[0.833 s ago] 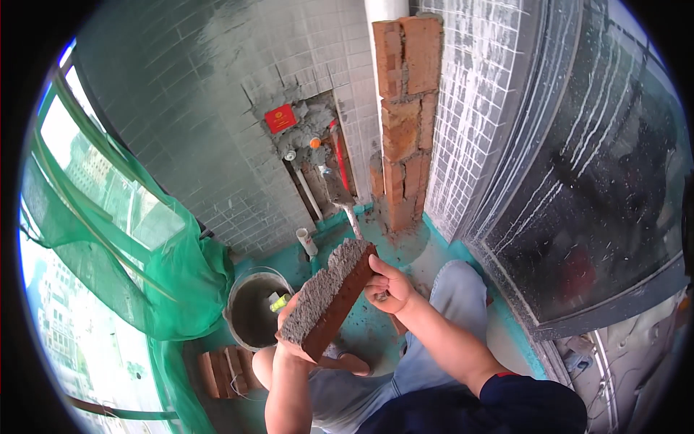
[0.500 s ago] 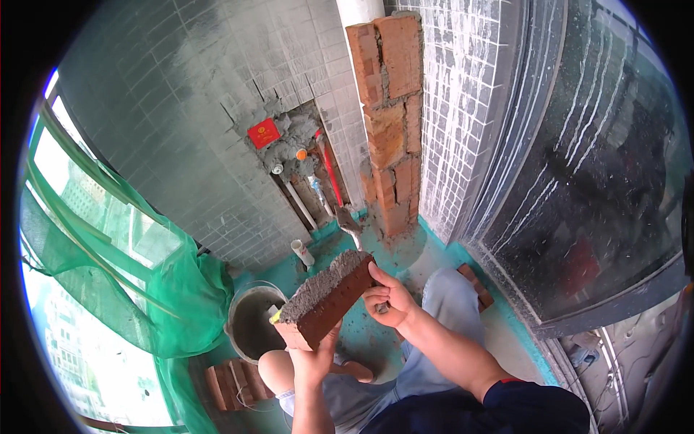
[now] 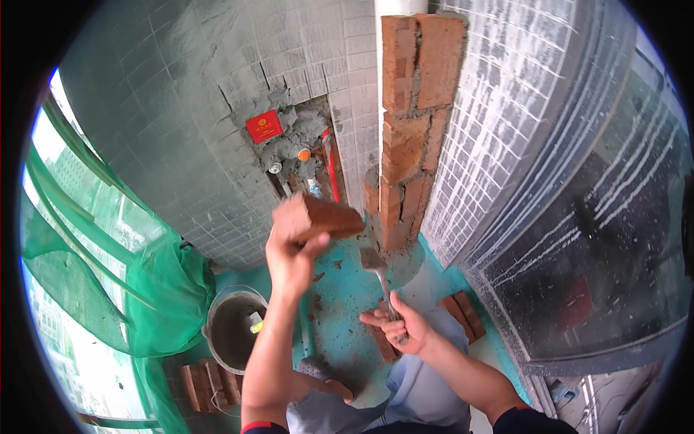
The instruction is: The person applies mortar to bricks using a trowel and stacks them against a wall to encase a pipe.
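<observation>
My left hand is closed around a reddish-brown brick, raised in front of the tiled wall and slightly blurred. Its mortar-covered side does not show from here. Lower and to the right, my right hand grips the handle of a trowel, some of its fingers stretched out. The trowel's small grey blade points away from me, over the floor at the foot of a brick column. That column has mortar in its joints and stands to the right of the held brick.
A mortar bucket stands at left, with loose bricks near it. More bricks lie by my right knee. Pipes, one of them a red pipe, run in a wall recess. Green netting hangs left; a glass panel stands right.
My left hand has carried the brick forward and up, turning it so the mortar is hidden. My right hand has come off the brick and moved lower, still holding the trowel. The view has shifted.
</observation>
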### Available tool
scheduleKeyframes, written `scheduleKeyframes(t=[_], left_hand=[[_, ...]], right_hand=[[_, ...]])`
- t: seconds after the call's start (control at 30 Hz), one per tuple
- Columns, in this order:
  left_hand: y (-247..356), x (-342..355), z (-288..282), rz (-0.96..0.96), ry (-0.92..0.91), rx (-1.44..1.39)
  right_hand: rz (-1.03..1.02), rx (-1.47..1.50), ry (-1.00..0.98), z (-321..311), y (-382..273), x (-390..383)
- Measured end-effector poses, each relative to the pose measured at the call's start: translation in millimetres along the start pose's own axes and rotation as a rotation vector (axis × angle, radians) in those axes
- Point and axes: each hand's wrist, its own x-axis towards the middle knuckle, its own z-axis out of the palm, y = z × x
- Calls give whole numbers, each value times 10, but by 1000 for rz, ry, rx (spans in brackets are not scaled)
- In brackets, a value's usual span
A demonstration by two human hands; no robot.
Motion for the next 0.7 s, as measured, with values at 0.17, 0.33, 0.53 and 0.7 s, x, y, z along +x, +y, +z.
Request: scheduleKeyframes(t=[0.17,0.33,0.53,0.7], left_hand=[[-853,810,537,-395,3,-47],[-1586,1255,1104,-333,30,111],[-2218,1572,1492,-381,-23,167],[-2268,1719,1702,-343,-66,323]], right_hand=[[44,167,229,-16,40,-82],[59,228,131,-105,-42,-139],[47,202,240,-98,-128,-164],[-33,268,306,-157,-145,-204]])
